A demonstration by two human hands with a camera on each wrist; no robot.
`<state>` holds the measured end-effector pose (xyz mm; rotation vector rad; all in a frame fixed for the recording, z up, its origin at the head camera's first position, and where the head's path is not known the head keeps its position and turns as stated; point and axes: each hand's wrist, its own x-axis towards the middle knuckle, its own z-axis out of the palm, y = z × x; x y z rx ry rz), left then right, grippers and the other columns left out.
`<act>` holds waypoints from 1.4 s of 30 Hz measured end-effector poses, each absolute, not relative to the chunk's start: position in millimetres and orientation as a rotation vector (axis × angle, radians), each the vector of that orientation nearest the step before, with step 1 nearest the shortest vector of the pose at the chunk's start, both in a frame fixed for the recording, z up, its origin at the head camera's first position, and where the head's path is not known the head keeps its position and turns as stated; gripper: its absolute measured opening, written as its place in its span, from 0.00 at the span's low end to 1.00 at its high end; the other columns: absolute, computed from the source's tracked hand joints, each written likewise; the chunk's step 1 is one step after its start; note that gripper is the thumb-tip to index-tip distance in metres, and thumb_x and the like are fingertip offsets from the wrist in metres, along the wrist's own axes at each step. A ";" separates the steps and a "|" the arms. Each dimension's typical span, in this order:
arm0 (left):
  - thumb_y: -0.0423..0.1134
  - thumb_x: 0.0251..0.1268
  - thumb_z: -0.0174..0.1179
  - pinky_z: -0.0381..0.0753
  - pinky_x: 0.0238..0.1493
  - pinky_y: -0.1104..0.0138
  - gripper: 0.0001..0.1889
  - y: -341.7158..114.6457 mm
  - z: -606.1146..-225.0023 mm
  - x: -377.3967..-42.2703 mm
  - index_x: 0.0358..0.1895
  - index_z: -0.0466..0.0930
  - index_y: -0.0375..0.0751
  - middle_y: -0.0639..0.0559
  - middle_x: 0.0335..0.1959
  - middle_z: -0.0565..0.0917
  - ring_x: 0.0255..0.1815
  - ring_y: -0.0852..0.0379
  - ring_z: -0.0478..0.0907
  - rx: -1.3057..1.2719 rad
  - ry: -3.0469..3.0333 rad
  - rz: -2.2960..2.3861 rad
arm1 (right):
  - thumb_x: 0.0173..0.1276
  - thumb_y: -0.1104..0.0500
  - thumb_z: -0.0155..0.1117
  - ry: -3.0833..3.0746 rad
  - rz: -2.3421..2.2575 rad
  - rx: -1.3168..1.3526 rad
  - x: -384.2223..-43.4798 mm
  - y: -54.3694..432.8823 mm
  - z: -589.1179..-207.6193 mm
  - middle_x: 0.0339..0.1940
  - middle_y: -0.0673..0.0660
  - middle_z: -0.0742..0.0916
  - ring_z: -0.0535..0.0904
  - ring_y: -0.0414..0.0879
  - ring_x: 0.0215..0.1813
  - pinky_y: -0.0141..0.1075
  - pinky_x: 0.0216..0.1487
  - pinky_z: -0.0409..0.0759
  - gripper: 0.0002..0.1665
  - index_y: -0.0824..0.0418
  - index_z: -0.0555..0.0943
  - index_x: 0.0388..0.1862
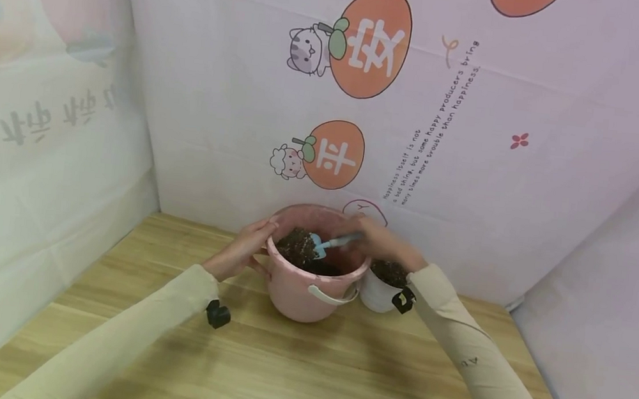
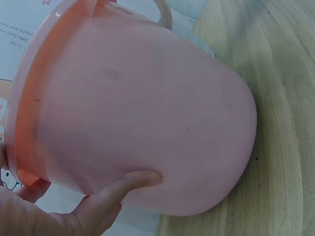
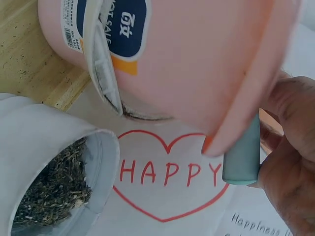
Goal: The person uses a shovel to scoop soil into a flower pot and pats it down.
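Note:
A pink bucket (image 1: 295, 297) with a white handle stands on the wooden table, dark soil (image 1: 294, 247) heaped along its left inside. My left hand (image 1: 244, 251) grips its left side, fingers at the rim and the thumb on the outer wall (image 2: 147, 113). In my right hand (image 1: 383, 241), blurred in the head view, is a small blue trowel (image 1: 319, 246), its blade inside the bucket against the soil. The right wrist view shows the trowel's grey-green handle (image 3: 241, 156) in the fingers beside the rim.
A white pot (image 1: 375, 295) of soil stands close against the bucket's right side, below my right wrist. Just behind both is a printed white cloth wall (image 1: 212, 170); more cloth hangs at left and right. Wooden tabletop (image 1: 274, 375) lies in front.

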<state>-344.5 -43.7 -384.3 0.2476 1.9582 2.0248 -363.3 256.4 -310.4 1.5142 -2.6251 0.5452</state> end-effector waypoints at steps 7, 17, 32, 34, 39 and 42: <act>0.48 0.87 0.44 0.94 0.33 0.47 0.31 -42.9 -385.3 -346.6 0.85 0.53 0.45 0.39 0.85 0.53 0.72 0.25 0.68 0.232 1.952 2.018 | 0.61 0.80 0.69 -2.620 0.658 1.469 -362.8 270.5 -310.1 0.51 0.58 0.92 0.85 0.52 0.50 0.48 0.54 0.89 0.24 0.63 0.90 0.54; 0.48 0.87 0.43 0.94 0.31 0.48 0.31 -43.8 -384.5 -347.6 0.85 0.53 0.45 0.38 0.84 0.56 0.73 0.24 0.66 0.232 1.958 2.007 | 0.64 0.80 0.66 -2.612 0.667 1.441 -361.5 279.9 -308.5 0.56 0.69 0.89 0.86 0.61 0.56 0.45 0.51 0.92 0.22 0.66 0.89 0.54; 0.48 0.87 0.44 0.94 0.30 0.49 0.31 -45.7 -387.1 -347.0 0.86 0.52 0.47 0.39 0.85 0.53 0.75 0.24 0.65 0.198 1.929 2.012 | 0.61 0.76 0.72 -2.572 0.612 1.356 -356.7 291.7 -307.0 0.54 0.66 0.90 0.86 0.61 0.57 0.59 0.64 0.84 0.20 0.66 0.89 0.52; 0.49 0.87 0.45 0.94 0.30 0.49 0.31 -45.6 -387.5 -347.2 0.86 0.52 0.48 0.39 0.85 0.53 0.75 0.24 0.65 0.204 1.932 2.004 | 0.59 0.75 0.74 -2.543 0.600 1.346 -357.2 296.2 -306.8 0.52 0.65 0.91 0.86 0.60 0.54 0.57 0.60 0.86 0.20 0.68 0.89 0.51; 0.50 0.87 0.44 0.94 0.29 0.51 0.31 -45.4 -385.9 -348.2 0.85 0.53 0.47 0.40 0.85 0.56 0.75 0.25 0.66 0.236 1.935 2.016 | 0.57 0.74 0.77 -2.513 0.574 1.303 -357.7 306.2 -300.8 0.48 0.60 0.92 0.87 0.56 0.49 0.52 0.54 0.87 0.20 0.65 0.90 0.50; 0.49 0.88 0.44 0.94 0.29 0.49 0.31 -44.4 -386.5 -348.8 0.85 0.53 0.47 0.40 0.84 0.57 0.74 0.24 0.66 0.242 1.926 2.025 | 0.57 0.74 0.77 -2.510 0.563 1.292 -357.4 313.5 -297.3 0.48 0.59 0.93 0.87 0.55 0.49 0.53 0.53 0.88 0.21 0.65 0.90 0.50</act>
